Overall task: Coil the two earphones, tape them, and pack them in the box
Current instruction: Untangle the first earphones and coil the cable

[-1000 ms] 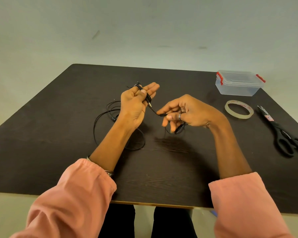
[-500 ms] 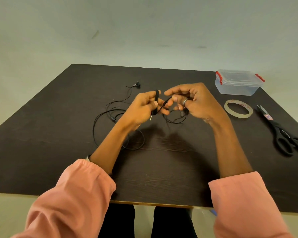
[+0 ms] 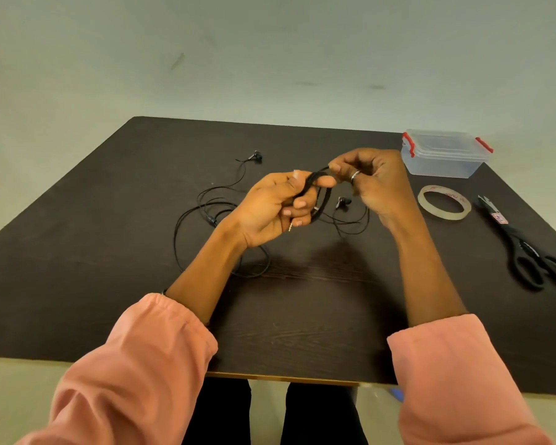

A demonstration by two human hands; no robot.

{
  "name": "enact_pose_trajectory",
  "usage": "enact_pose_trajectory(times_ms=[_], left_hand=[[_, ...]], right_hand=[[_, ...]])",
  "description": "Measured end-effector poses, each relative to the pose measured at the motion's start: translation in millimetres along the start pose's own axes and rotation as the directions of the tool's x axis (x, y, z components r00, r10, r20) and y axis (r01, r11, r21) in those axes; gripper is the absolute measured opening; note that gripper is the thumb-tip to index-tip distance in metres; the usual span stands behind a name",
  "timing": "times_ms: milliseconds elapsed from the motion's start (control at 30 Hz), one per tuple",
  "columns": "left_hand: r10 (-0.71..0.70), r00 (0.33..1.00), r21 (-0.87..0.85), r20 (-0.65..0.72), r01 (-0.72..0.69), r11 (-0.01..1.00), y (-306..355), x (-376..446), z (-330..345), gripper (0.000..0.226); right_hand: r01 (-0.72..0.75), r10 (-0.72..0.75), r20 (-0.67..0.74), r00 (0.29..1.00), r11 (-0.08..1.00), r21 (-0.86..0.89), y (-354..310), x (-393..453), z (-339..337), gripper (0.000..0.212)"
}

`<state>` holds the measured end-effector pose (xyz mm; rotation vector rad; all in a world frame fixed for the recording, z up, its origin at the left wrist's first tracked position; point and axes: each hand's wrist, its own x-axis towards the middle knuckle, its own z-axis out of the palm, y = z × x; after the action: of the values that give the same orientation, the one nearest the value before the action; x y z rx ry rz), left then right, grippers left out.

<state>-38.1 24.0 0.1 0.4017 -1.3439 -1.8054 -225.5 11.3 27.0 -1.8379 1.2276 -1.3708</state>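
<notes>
Dark wood-grain tabletop (image 3: 302,316), matte, with a pale edge strip along its near side. All positions are given relative to the clear plastic box (image 3: 443,155).

Box: rectangular, translucent, lid on, red latches at both short ends. It sits at the far right of the tabletop.

Tape roll (image 3: 444,206): flat ring of clear tape on a pale core, lying just in front of the box, apart from it.

Scissors (image 3: 527,252): black, glossy handles, blades pointing back toward the box, lying in front of it and to its right.

Left hand (image 3: 276,210): raised above the tabletop, left of the box. Fingers curled closed around a bundle of thin black earphone cable (image 3: 315,194), which is looped over the fingers as an oval coil. A small metal plug (image 3: 290,227) pokes out beneath the curled fingers.

Right hand (image 3: 373,181): between the left hand and the box, fingertips pinched on the upper end of the same cable loop. A metal ring is on one finger. An earbud (image 3: 343,201) and slack strands hang below this hand.

Second earphone (image 3: 219,216): loose black cable in irregular loops flat on the tabletop, well left of the box, partly hidden behind the left wrist. Its earbud (image 3: 256,156) lies at the far end of the strand.

Both forearms are bare, with pink fabric sleeves (image 3: 135,364) pushed up.
</notes>
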Motion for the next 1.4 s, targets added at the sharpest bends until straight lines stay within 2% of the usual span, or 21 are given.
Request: enact_pose_trajectory(times_ms=[67, 133, 233, 333, 433, 533, 600, 700, 833, 900, 1000, 1133, 1267, 1400], left_hand=[[0.057, 0.998, -0.148, 0.005, -0.056, 0.987, 2, 0, 0, 0.038], [0.127, 0.99, -0.263, -0.053, -0.137, 0.955, 4, 0, -1, 0.036], [0.197, 0.957, -0.289, -0.214, -0.254, 0.923, 7, 3, -4, 0.034], [0.257, 0.89, -0.248, -0.377, -0.364, 0.898, 13, 3, -12, 0.031], [0.291, 0.812, -0.168, -0.506, -0.424, 0.89, 14, 4, -20, 0.029], [0.332, 0.745, 0.04, -0.579, -0.38, 0.924, 9, 5, -22, 0.026], [0.376, 0.731, 0.227, -0.57, -0.3, 0.927, 5, 6, -21, 0.025], [0.383, 0.75, 0.353, -0.539, -0.212, 0.911, 0, 7, -21, 0.026], [0.328, 0.799, 0.395, -0.503, -0.125, 0.91, -4, 7, -18, 0.032], [0.29, 0.829, 0.388, -0.478, -0.097, 0.916, -5, 7, -14, 0.034], [0.245, 0.882, 0.466, -0.402, -0.034, 0.884, -7, 7, -11, 0.032], [0.09, 0.969, 0.509, -0.232, 0.042, 0.86, -8, 1, -6, 0.029], [-0.015, 0.993, 0.401, -0.12, 0.062, 0.914, -7, -1, 8, 0.035], [-0.024, 0.994, 0.363, -0.11, 0.063, 0.93, -8, -1, 12, 0.046]], right_hand=[[-0.058, 0.056, 0.037, 0.998, 0.997, 0.041, 2, -1, 7, 0.013], [-0.152, 0.139, 0.113, 0.984, 0.981, 0.119, 3, -5, 16, 0.021], [-0.284, 0.237, 0.257, 0.937, 0.944, 0.166, 1, -8, 29, 0.017], [-0.328, 0.282, 0.384, 0.879, 0.943, 0.059, 2, -12, 37, 0.018], [-0.255, 0.255, 0.53, 0.809, 0.964, -0.073, -2, -18, 45, 0.025], [-0.136, 0.207, 0.661, 0.722, 0.978, -0.157, -11, -22, 50, 0.027], [-0.068, 0.191, 0.681, 0.707, 0.977, -0.203, -14, -21, 47, 0.024], [0.012, 0.142, 0.633, 0.761, 0.973, -0.232, -18, -18, 36, 0.02], [0.117, 0.007, 0.479, 0.878, 0.966, -0.229, -18, -14, 17, 0.018], [0.157, -0.052, 0.416, 0.908, 0.963, -0.221, -16, -12, 10, 0.019], [0.213, -0.122, 0.344, 0.931, 0.947, -0.24, -12, -11, 7, 0.017], [0.214, -0.169, 0.198, 0.966, 0.947, -0.238, -10, -8, 3, 0.012], [0.159, -0.137, 0.152, 0.979, 0.977, -0.141, -7, -7, -2, 0.012], [0.125, -0.118, 0.122, 0.986, 0.991, -0.055, -3, -5, -1, 0.004]])
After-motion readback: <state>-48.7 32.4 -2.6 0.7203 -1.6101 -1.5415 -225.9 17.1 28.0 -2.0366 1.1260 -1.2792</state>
